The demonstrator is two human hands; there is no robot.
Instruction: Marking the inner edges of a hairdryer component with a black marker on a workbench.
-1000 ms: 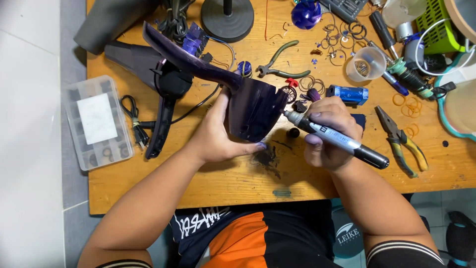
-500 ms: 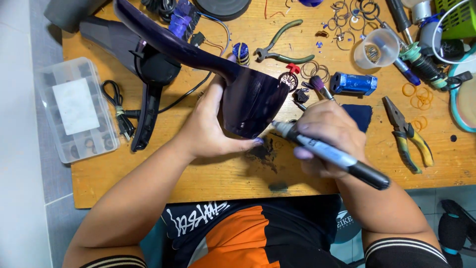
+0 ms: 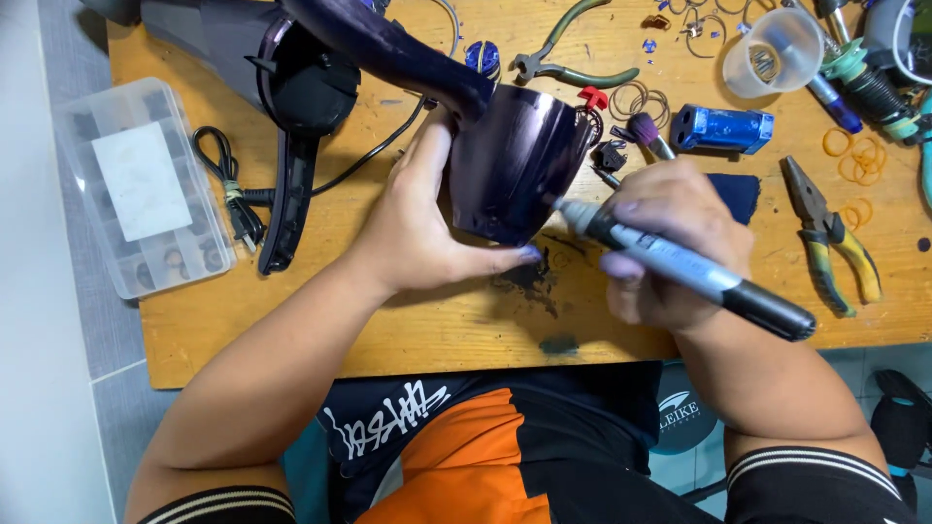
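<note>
The left hand (image 3: pixel 417 238) grips a dark purple plastic housing (image 3: pixel 519 160) from its left side, fingers (image 3: pixel 505 257) wrapped under the lower edge and thumb up near the curved handle (image 3: pixel 388 49) that rises from it. The housing is held tilted just above the wooden worktop (image 3: pixel 320 320), its open end facing right. The right hand (image 3: pixel 670 243) has its fingers closed around a thick marker (image 3: pixel 680 267), the grey tip touching the housing's lower right rim.

The work in hand appears to be marking or colouring that rim. To do it well, the left hand should probably keep the housing braced and turn it slowly so the tip follows the edge, while the right hand rests its heel on the worktop for a steady line with light pressure.

Nearby lie green-handled pliers (image 3: pixel 573 68), yellow-handled pliers (image 3: pixel 835 233), a blue cylinder (image 3: pixel 723 129), a clear cup (image 3: pixel 772 53), a small brush (image 3: pixel 649 136) and loose rubber bands (image 3: pixel 854 209). A clear compartment box (image 3: pixel 141 184) sits at the left edge beside a black cord (image 3: pixel 228 189).
</note>
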